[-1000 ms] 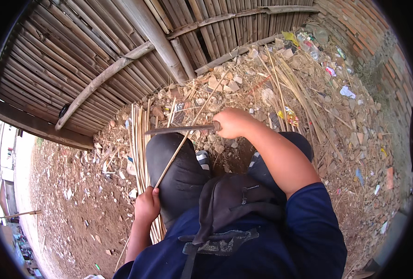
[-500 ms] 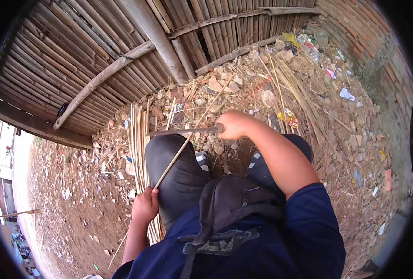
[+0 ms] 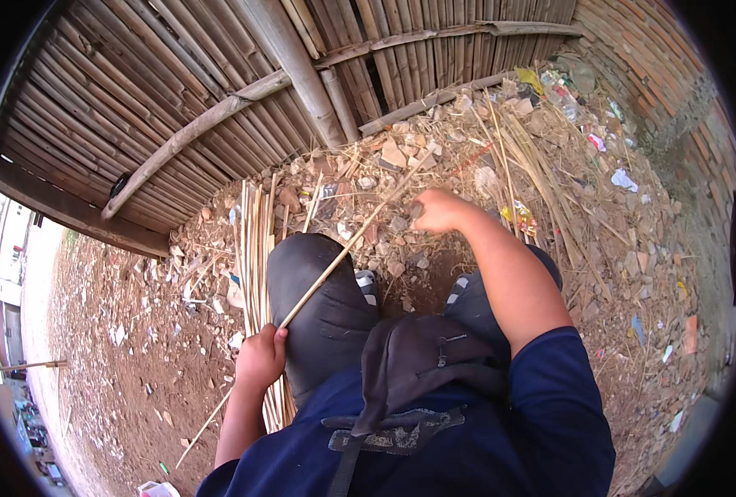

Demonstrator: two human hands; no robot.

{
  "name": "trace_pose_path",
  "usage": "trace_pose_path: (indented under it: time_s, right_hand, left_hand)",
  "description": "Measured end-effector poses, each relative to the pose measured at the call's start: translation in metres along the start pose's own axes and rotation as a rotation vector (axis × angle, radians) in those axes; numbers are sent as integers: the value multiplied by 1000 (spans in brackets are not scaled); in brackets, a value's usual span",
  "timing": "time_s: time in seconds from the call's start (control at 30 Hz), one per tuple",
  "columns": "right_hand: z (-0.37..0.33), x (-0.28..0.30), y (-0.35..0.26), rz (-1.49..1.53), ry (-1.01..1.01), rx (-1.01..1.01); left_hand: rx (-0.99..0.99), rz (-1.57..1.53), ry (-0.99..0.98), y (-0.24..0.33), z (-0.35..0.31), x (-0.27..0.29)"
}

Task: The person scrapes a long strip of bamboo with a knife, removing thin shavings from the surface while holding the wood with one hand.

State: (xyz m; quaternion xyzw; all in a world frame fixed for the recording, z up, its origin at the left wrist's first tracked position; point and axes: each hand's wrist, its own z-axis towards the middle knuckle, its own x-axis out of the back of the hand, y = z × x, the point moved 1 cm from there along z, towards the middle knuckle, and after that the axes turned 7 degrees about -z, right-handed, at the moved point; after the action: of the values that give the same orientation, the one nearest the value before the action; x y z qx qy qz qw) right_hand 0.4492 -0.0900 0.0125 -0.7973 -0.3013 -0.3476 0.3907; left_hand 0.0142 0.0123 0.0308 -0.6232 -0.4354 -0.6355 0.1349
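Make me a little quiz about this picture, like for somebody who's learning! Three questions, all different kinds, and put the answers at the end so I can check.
1. Pick one: what does the left hand hold?
A) a red cup
B) a thin stick
C) a white cloth

2. True or false: the brick wall stands on the person's right.

3. Fill in the gap: the bundle of pale strips lies on the ground beside the person's ____ leg.

Key: 1. B; 2. True; 3. left
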Motion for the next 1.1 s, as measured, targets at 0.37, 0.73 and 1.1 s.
trace_pose_path:
  time_s: [0.37, 0.73, 1.1]
  right_hand:
    - [-9, -7, -25, -10, 15, 113]
    - [-14, -7, -34, -60, 57, 93]
    - [-21, 0, -36, -4, 140, 104]
  left_hand:
    - [-50, -76, -56, -12, 6, 5]
    - [-72, -170, -26, -13, 4, -3]
    - [-73, -191, -5, -10, 0, -4]
